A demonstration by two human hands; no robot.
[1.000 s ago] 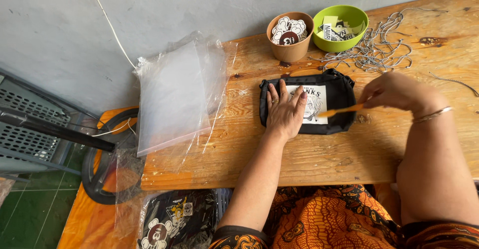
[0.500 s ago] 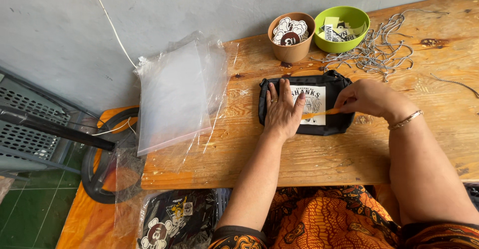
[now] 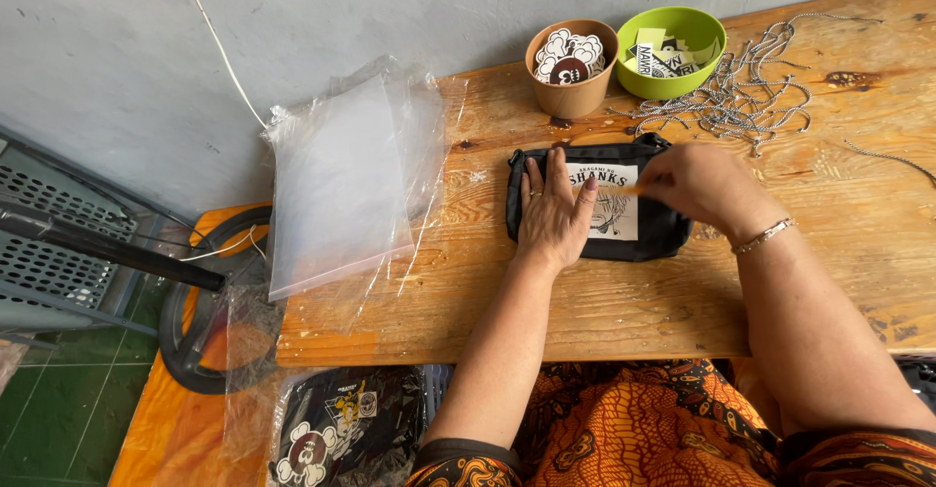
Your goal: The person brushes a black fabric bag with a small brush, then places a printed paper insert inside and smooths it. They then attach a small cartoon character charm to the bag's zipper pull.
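Observation:
A small black pouch (image 3: 663, 238) with a white printed patch lies flat on the wooden table (image 3: 604, 302). My left hand (image 3: 554, 216) presses flat on the pouch's left half, fingers spread. My right hand (image 3: 697, 187) hovers over the pouch's right half with fingers pinched on a thin orange-tipped stick (image 3: 629, 191) that points left over the patch.
A brown paper cup of stickers (image 3: 571, 66) and a green bowl of paper tags (image 3: 676, 50) stand at the table's back. Ball chains (image 3: 741, 97) lie in a heap to their right. A stack of clear plastic bags (image 3: 341, 180) covers the table's left end. More bagged pouches (image 3: 331, 433) sit below.
My right hand has moved left across the pouch with the stick, from the right edge to over the patch. My left hand stayed pressed on the pouch.

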